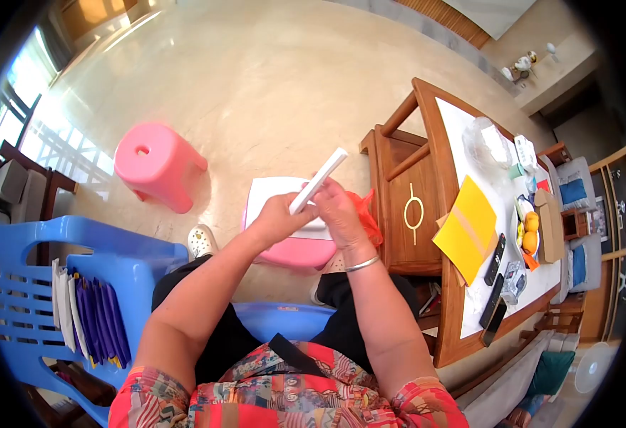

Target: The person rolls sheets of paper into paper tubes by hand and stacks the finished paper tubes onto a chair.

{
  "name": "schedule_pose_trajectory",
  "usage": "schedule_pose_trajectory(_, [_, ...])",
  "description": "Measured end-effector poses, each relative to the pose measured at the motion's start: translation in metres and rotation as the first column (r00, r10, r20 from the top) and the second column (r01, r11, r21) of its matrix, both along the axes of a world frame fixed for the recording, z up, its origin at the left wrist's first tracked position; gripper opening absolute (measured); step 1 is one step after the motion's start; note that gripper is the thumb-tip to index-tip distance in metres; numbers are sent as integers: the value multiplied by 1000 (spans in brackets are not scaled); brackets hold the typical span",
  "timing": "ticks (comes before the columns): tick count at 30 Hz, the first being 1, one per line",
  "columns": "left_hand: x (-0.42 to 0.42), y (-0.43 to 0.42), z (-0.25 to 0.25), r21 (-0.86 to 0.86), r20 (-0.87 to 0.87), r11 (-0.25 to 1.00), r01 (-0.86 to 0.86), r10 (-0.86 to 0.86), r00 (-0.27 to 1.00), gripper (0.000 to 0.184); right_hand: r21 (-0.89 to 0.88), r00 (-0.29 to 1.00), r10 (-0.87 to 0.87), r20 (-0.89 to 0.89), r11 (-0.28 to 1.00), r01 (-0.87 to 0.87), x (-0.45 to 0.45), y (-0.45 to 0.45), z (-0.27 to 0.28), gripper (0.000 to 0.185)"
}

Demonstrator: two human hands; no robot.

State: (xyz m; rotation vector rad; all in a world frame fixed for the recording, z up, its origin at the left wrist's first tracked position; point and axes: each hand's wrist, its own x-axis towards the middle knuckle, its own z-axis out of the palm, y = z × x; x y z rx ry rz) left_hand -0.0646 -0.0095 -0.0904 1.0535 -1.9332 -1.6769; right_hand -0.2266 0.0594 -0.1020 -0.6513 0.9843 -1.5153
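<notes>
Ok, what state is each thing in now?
White strip: tilted, in the left hand
Right hand: beside strip, grip unclear
Far pink stool: upright
Near pink stool: white material on top
Red plastic bag: crumpled
Yellow folder: lying on table

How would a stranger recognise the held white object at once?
Right of the blue plastic chair, a pink plastic stool bears flat white material. Above it, the left hand holds a straight, narrow white strip beside the right hand, raised, unlike that material.

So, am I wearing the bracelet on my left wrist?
No, the silver bracelet sits at the wrist of your right hand.
</notes>
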Motion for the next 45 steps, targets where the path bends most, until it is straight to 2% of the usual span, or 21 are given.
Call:
schedule_pose_trajectory(1, [-2, 7, 2, 43, -9, 999, 28, -28, 1000, 30, 0, 999, 25, -37, 1000, -25, 5, 3, 11, 62])
schedule_pose_trajectory(3, [-4, 19, 7, -24, 41, 998, 60, -59, 997, 32, 6, 991, 77, -105, 997, -76, 10, 9, 28, 63])
schedule_pose_trajectory(4, [-4, 24, 7, -57, 69, 996, 75, -71, 995, 33, 1, 983, 66, -169, 998, -67, 12, 10, 26, 55])
schedule_pose_trajectory(7, [-12, 30, -26, -172, -149, 985, -14, -12, 989, 36, 32, 968, 65, -242, 998, -59, 13, 11, 16, 46])
schedule_pose_trajectory(10, [-13, 28, -28, -67, 19, 996, 64, -63, 998, 48, 4, 984, -2, -179, 1000, 3, 15, 11, 16, 33])
schedule_pose_trajectory(13, [-12, 30, -20, 40, 7, 999, 27, -27, 1000, 44, -32, 963, 2, -270, 999, -11, 18, 11, 13, 25])
schedule_pose_trajectory(16, [-10, 30, -28, 46, -100, 998, 49, -44, 994, 34, -47, 967, 31, -254, 998, -45, 20, 10, 11, 21])
schedule_pose_trajectory(19, [-11, 27, -32, 54, -118, 996, 77, -70, 991, 32, -39, 962, 18, -273, 999, -29, 21, 11, 14, 23])
schedule_pose_trajectory(22, [-13, 25, -35, -13, -201, 995, 94, -95, 975, 33, 5, 921, 38, -388, 999, -39, 21, 14, 20, 26])
schedule_pose_trajectory(25, [-15, 23, -48, -155, -118, 982, 104, -123, 985, 42, 3, 950, 67, -305, 998, -70, 20, 13, 15, 26])
schedule_pose_trajectory(28, [-14, 27, -54, -92, -214, 991, 100, -118, 970, 43, 60, 933, 73, -351, 997, -55, 23, 10, -2, 21])
schedule_pose_trajectory(31, [-16, 32, -57, 10, -294, 1000, 3, 0, 956, 49, 44, 954, 55, -294, 998, -44, 26, 8, -10, 18])
schedule_pose_trajectory(34, [-5, 28, -39, -97, 85, 981, 169, -161, 983, 58, -16, 958, -50, -284, 999, 47, 28, 10, 3, 15])
schedule_pose_trajectory(35, [-2, 23, -27, -76, 233, 937, 342, -316, 920, 59, -24, 962, -53, -268, 999, 48, 27, 11, 10, 15])
schedule_pose_trajectory(37, [9, 7, -5, 40, 494, 774, 632, -565, 660, 61, -40, 970, -58, -236, 998, 50, 19, 13, 21, 16])
schedule_pose_trajectory(38, [20, 11, -17, -226, 553, 770, 597, -403, 729, 56, -32, 966, -37, -255, 999, 30, 13, 14, 20, 16])
schedule_pose_trajectory(41, [21, 2, 4, -576, 393, 774, 261, -17, 919, 41, -12, 945, -41, -323, 999, 40, 7, 16, 30, 16])
schedule_pose_trajectory(42, [20, 4, 22, -607, 96, 794, 30, 36, 995, 35, -1, 940, -16, -341, 1000, 17, 5, 17, 31, 16])
schedule_pose_trajectory(43, [16, 7, 39, -566, -210, 799, -200, 95, 973, 30, 10, 934, 9, -358, 1000, -5, 4, 18, 32, 16])
schedule_pose_trajectory(44, [13, 3, 47, -653, -357, 693, -306, 74, 931, 32, 21, 926, 34, -377, 999, -28, 3, 17, 32, 15])
schedule_pose_trajectory(45, [17, 2, 56, -707, -359, 648, -283, 16, 933, 32, 29, 917, 43, -397, 999, -35, 4, 17, 32, 16])
